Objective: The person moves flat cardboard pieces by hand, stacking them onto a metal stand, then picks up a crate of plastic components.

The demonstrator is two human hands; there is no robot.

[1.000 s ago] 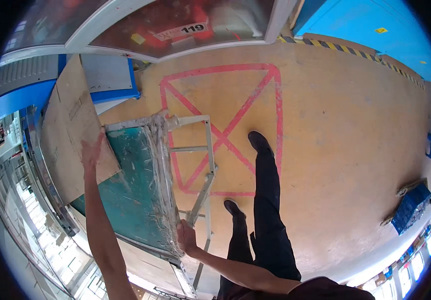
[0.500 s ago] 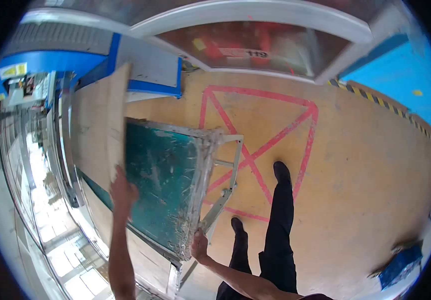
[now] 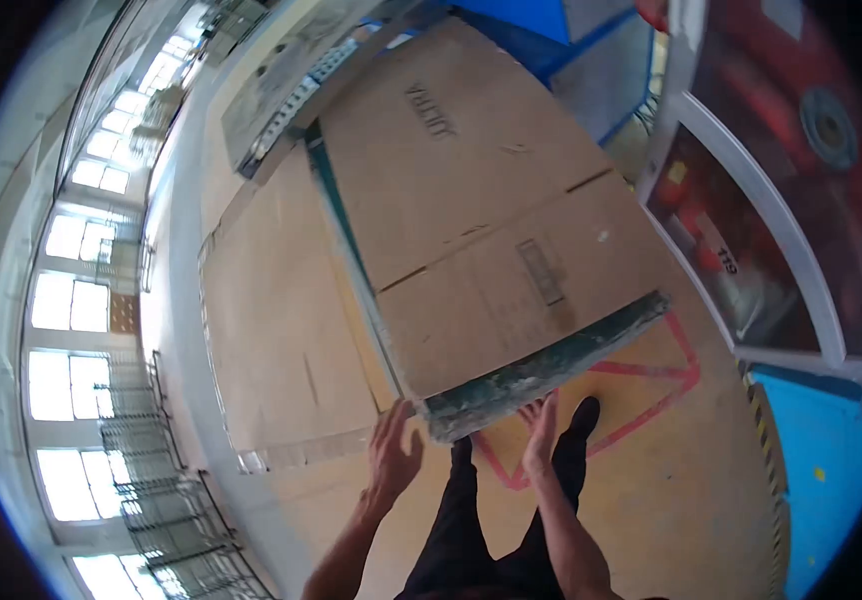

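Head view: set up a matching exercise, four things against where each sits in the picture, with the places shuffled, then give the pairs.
Things:
1. cardboard sheet
2. left hand
3. right hand
4. red floor lines

Places:
A. under the green edge of the board, near the shoe
B. on the yellow floor, right of the board
C. lying on top of the board
D. at the board's near corner, fingers spread

Pairs: 1-C, 2-D, 3-A, 4-B

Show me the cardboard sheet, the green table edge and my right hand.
cardboard sheet (image 3: 491, 230), head view, middle of its face
green table edge (image 3: 551, 365), head view, middle of edge
right hand (image 3: 539, 432), head view, back of hand
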